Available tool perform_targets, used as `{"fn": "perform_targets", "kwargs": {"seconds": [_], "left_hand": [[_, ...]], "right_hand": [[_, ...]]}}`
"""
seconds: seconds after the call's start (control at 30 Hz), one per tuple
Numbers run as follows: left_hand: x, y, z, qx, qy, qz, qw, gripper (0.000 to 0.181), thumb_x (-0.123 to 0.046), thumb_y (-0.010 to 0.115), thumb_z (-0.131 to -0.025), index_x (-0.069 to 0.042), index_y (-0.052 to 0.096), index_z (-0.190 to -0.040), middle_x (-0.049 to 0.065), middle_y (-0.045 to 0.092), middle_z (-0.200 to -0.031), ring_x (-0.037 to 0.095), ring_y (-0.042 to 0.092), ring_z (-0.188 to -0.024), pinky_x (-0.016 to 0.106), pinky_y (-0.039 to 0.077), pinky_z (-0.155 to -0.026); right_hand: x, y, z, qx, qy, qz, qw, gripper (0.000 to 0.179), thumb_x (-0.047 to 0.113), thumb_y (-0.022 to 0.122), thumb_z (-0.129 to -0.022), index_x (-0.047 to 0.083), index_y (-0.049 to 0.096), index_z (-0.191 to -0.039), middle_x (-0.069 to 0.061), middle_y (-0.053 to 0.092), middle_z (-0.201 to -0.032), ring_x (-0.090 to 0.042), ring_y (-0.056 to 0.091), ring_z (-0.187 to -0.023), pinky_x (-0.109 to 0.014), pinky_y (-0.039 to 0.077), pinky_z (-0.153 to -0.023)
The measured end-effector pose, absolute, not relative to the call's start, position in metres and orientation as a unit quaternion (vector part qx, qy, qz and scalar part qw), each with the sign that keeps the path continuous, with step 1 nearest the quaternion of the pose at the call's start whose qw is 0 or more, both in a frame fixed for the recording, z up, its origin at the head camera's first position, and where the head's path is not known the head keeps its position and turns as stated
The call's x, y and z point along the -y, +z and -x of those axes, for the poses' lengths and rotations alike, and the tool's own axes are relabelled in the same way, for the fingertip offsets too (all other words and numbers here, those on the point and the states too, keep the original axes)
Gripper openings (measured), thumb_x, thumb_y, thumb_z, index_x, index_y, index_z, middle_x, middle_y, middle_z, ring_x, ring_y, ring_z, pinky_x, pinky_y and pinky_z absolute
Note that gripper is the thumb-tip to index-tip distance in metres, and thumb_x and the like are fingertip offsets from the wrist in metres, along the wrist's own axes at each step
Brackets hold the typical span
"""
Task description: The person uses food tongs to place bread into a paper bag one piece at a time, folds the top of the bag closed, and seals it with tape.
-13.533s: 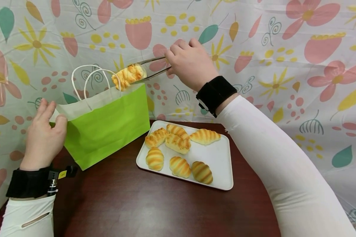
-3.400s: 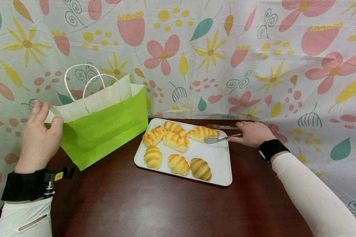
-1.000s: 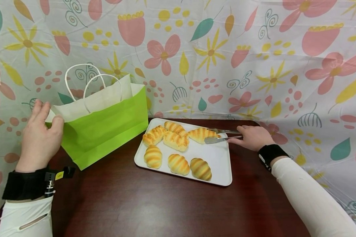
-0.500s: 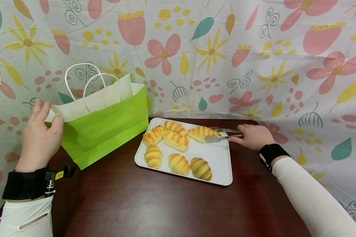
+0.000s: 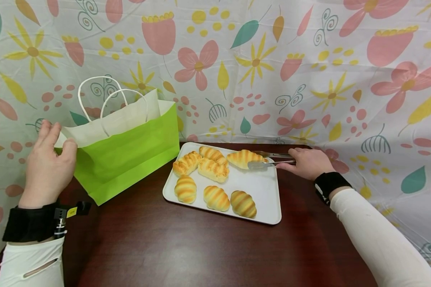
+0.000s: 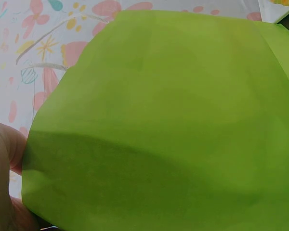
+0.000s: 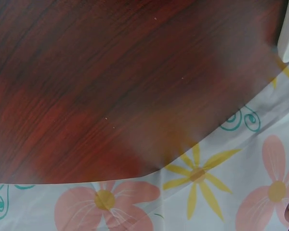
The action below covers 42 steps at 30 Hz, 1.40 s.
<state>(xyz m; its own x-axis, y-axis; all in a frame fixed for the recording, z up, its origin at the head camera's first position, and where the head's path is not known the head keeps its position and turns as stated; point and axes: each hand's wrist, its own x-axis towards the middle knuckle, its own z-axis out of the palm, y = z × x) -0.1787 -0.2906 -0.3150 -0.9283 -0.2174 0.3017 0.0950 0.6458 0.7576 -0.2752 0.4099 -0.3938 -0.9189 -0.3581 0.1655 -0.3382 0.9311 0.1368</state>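
My right hand [image 5: 310, 163] grips a pair of metal tongs [image 5: 260, 164] at the tray's right side. The tongs' ends lie on either side of a striped croissant-shaped bread [image 5: 245, 159]; the far end is mostly hidden. It looks slightly raised from the white tray [image 5: 267, 191]. At the left, my left hand [image 5: 50, 163] rests against the side of a green paper bag [image 5: 129, 151], its fingers rather straight and its thumb apart. The bag stands with its mouth spread, its inside bottom hidden. In the left wrist view its green panel [image 6: 159, 96] fills most of the frame.
Several other breads share the tray: a pair of twisted rolls, with a striped roll [image 5: 212, 154] behind them, and three rolls along the front, one browner [image 5: 243, 204]. White handles [image 5: 104, 87] rise from the bag. A floral cloth [image 5: 215, 71] hangs behind the dark wooden table [image 5: 186, 247].
Earlier, the tongs held a bread over the bag's mouth. They then came to the croissant-shaped bread, which has just shifted slightly upward with the tongs and right hand. My left hand stays at the bag.
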Motion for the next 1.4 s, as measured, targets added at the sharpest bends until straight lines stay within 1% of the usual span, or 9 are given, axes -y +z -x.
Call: {"fn": "perform_targets", "kwargs": {"seconds": [0.3,0.43,0.6,0.73,0.83,0.97,1.17,1.27,1.4], "left_hand": [[0.292,-0.316,0.179,0.887,-0.420,-0.034,0.187,0.072,-0.024,0.030,-0.108,0.001,0.019,-0.175,0.015,-0.001,-0.185,0.043,0.003,-0.170,0.069,0.012,-0.130],[0.293,-0.318,0.181,0.887,-0.420,-0.036,0.188,0.072,-0.025,0.030,-0.108,-0.001,0.020,-0.176,0.013,-0.001,-0.185,0.042,0.003,-0.170,0.068,0.013,-0.130],[0.294,-0.319,0.181,0.888,-0.417,-0.039,0.190,0.072,-0.026,0.030,-0.108,-0.002,0.021,-0.176,0.012,0.000,-0.185,0.042,0.004,-0.170,0.067,0.014,-0.131],[0.293,-0.319,0.181,0.889,-0.415,-0.039,0.191,0.072,-0.025,0.030,-0.108,-0.001,0.020,-0.176,0.013,0.000,-0.185,0.042,0.004,-0.170,0.068,0.013,-0.131],[0.293,-0.318,0.180,0.889,-0.415,-0.039,0.191,0.072,-0.025,0.030,-0.108,0.000,0.020,-0.175,0.014,0.000,-0.185,0.043,0.004,-0.170,0.068,0.012,-0.131],[0.291,-0.316,0.179,0.889,-0.414,-0.037,0.190,0.072,-0.023,0.030,-0.108,0.002,0.020,-0.175,0.016,-0.001,-0.184,0.044,0.003,-0.170,0.069,0.011,-0.131],[0.289,-0.313,0.177,0.890,-0.415,-0.034,0.189,0.072,-0.021,0.030,-0.107,0.004,0.019,-0.174,0.018,-0.002,-0.184,0.045,0.002,-0.169,0.069,0.010,-0.131],[0.289,-0.313,0.177,0.889,-0.414,-0.035,0.190,0.072,-0.021,0.030,-0.107,0.004,0.019,-0.174,0.019,-0.001,-0.184,0.045,0.002,-0.169,0.069,0.010,-0.131],[0.290,-0.314,0.178,0.890,-0.413,-0.039,0.190,0.072,-0.022,0.030,-0.107,0.003,0.019,-0.174,0.018,-0.001,-0.184,0.045,0.002,-0.169,0.068,0.010,-0.131]], "right_hand": [[-0.407,-0.385,0.275,0.978,-0.055,-0.171,0.103,0.060,0.073,0.073,-0.096,0.016,0.056,-0.084,0.002,0.052,-0.069,-0.018,0.053,-0.059,-0.044,0.047,-0.059],[-0.406,-0.382,0.276,0.977,-0.059,-0.173,0.110,0.063,0.077,0.070,-0.096,0.016,0.057,-0.085,0.002,0.053,-0.071,-0.018,0.055,-0.060,-0.045,0.049,-0.060],[-0.402,-0.375,0.277,0.975,-0.057,-0.180,0.119,0.065,0.079,0.068,-0.096,0.016,0.056,-0.084,0.001,0.050,-0.070,-0.019,0.052,-0.060,-0.044,0.046,-0.057],[-0.399,-0.369,0.279,0.973,-0.052,-0.186,0.130,0.062,0.075,0.072,-0.095,0.017,0.054,-0.083,0.002,0.050,-0.069,-0.018,0.051,-0.061,-0.042,0.043,-0.056],[-0.395,-0.364,0.280,0.971,-0.054,-0.188,0.136,0.059,0.073,0.075,-0.094,0.018,0.056,-0.083,0.002,0.053,-0.070,-0.019,0.054,-0.062,-0.042,0.044,-0.056],[-0.390,-0.354,0.281,0.972,-0.057,-0.185,0.135,0.058,0.074,0.074,-0.095,0.017,0.063,-0.089,0.000,0.062,-0.076,-0.023,0.061,-0.064,-0.048,0.051,-0.059],[-0.383,-0.341,0.282,0.969,-0.064,-0.192,0.142,0.062,0.075,0.072,-0.095,0.015,0.058,-0.087,0.001,0.052,-0.066,-0.020,0.051,-0.055,-0.045,0.046,-0.054],[-0.380,-0.335,0.284,0.967,-0.061,-0.196,0.153,0.062,0.074,0.073,-0.095,0.012,0.067,-0.098,0.000,0.060,-0.073,-0.022,0.055,-0.057,-0.046,0.048,-0.054],[-0.377,-0.328,0.286,0.968,-0.053,-0.191,0.153,0.066,0.074,0.074,-0.095,0.013,0.076,-0.121,-0.004,0.074,-0.093,-0.026,0.064,-0.065,-0.050,0.053,-0.059]]}}
